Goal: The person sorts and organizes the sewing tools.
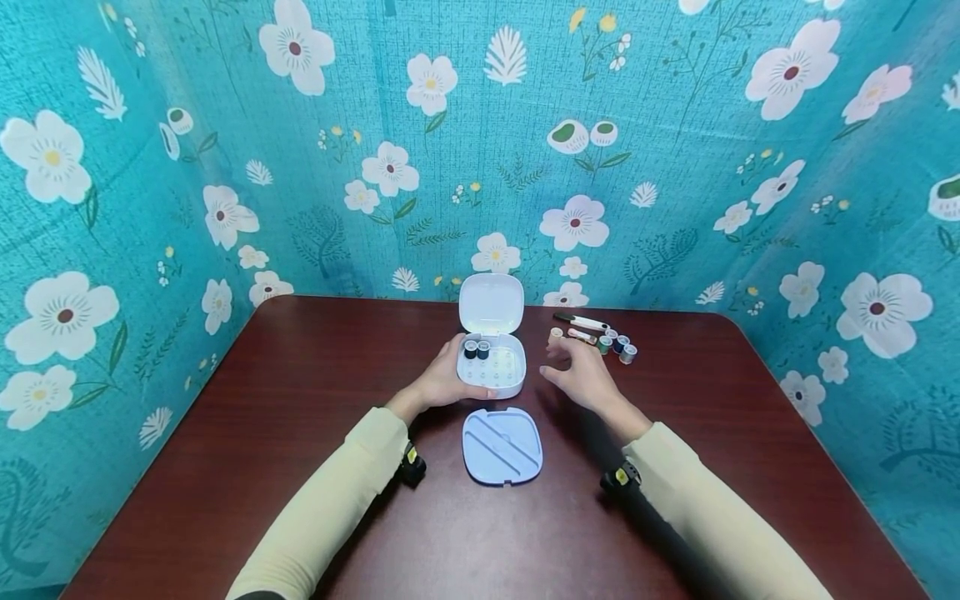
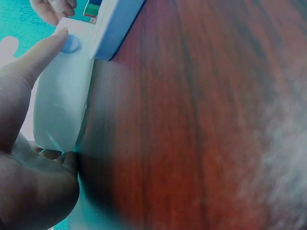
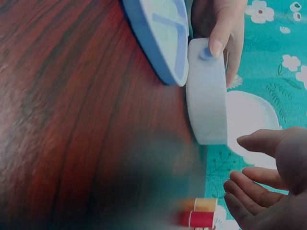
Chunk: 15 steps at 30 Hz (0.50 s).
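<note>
On the dark red tabletop (image 1: 300, 467) a white sewing box (image 1: 491, 369) stands open, lid raised toward the flowered wall. The left hand (image 1: 442, 383) grips its near left corner, thumb on the front clasp button. Its pale blue tray insert (image 1: 502, 445) lies flat just in front. The right hand (image 1: 581, 377) hovers open, holding nothing, just right of the box. The loose thread spools (image 1: 618, 346) lie beyond and to the right of its fingers, nearer this hand. No writing can be read.
</note>
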{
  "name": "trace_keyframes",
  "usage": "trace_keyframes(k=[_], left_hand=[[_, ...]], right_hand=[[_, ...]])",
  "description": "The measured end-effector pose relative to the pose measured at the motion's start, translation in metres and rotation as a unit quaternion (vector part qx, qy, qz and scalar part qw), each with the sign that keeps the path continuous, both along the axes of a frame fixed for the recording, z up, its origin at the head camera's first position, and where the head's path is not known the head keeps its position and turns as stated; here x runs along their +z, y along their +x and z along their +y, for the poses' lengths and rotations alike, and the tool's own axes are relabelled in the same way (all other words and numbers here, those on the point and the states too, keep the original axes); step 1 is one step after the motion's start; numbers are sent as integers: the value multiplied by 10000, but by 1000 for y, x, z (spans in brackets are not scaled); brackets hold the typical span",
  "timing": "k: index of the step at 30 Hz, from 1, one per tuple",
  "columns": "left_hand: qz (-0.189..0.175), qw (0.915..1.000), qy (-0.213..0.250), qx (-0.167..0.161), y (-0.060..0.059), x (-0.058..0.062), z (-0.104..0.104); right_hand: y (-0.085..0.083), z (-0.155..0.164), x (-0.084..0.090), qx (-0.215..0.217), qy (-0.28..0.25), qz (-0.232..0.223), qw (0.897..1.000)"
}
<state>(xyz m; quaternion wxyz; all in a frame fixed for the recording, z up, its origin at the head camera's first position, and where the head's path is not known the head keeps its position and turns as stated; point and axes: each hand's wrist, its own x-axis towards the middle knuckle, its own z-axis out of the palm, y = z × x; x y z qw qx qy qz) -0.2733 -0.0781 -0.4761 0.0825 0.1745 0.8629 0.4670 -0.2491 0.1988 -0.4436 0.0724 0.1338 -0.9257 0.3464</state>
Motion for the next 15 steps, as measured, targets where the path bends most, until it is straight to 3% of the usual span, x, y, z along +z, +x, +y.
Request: trace_keyframes(k=[15], left_hand=[[11,10000,40,-8,0,1,1]], right_hand=[[-6,31,-11,-378,-107,-83,9992]])
